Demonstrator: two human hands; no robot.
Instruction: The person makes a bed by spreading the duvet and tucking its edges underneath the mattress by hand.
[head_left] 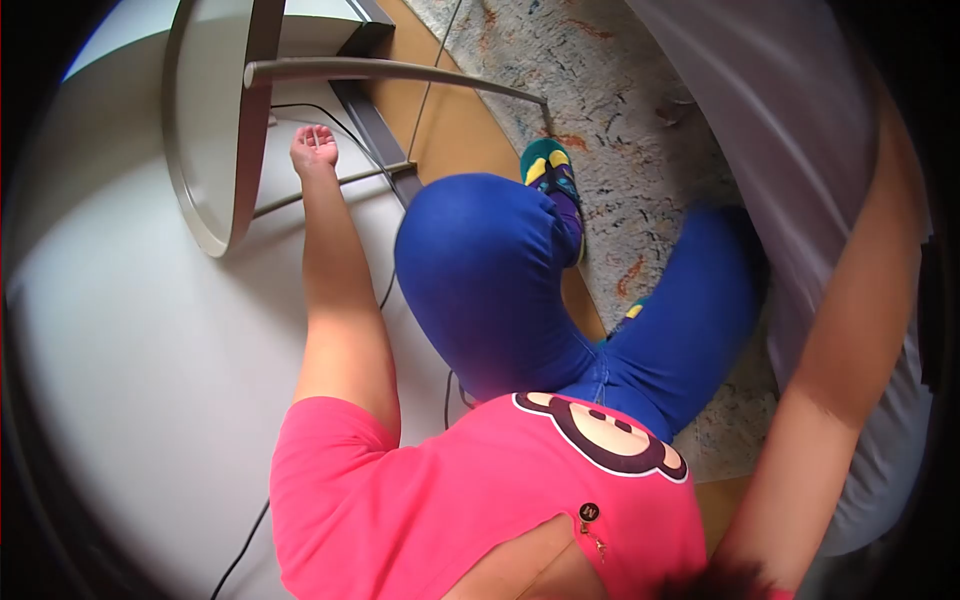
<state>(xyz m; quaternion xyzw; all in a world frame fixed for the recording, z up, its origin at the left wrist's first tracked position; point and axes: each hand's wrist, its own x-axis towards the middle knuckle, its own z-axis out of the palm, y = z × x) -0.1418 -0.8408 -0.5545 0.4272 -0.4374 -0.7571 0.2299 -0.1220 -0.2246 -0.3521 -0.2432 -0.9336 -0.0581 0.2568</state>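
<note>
My left hand [315,147] is turned palm up beside a white wall. Its fingers are loosely bent and apart, with nothing seen in them. Close to it on the left is a rounded panel with a beige rim [185,190], and a curved metal bar [390,70] runs out above the hand. A thin black cable [365,148] passes just right of the fingers. My right arm [840,330] reaches up along the right side; the hand itself is out of the picture.
My bent legs in blue trousers [480,270] fill the middle. Below lie a patterned rug [620,120] and a strip of wood floor [470,135]. Grey-white fabric [770,120] hangs or lies along the right. More black cable [245,545] runs down the lower left.
</note>
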